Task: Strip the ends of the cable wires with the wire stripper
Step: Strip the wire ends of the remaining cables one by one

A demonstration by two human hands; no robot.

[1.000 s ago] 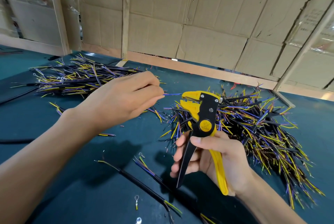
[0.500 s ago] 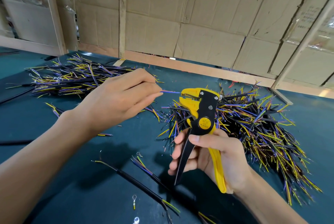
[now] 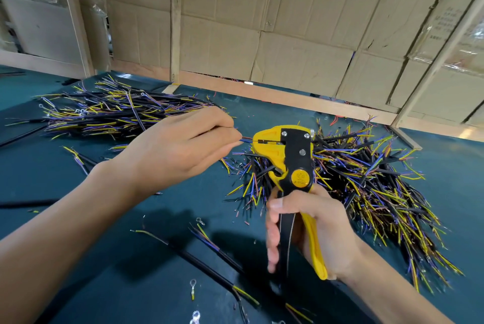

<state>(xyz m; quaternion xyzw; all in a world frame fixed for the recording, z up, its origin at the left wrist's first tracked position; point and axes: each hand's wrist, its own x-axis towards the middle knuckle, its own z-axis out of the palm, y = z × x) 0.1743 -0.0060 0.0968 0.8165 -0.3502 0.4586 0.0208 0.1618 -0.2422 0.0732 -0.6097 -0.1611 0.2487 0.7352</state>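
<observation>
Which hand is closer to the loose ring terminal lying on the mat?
The right hand. The ring terminal lies just left of its fingers, while the left hand is higher up, farther back on the mat.

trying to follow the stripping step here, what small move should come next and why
Probably squeeze the wire stripper handles fully with the right hand. The left hand pinches a thin wire whose end already sits in the tool's head, and the handles look only partly closed.
</observation>
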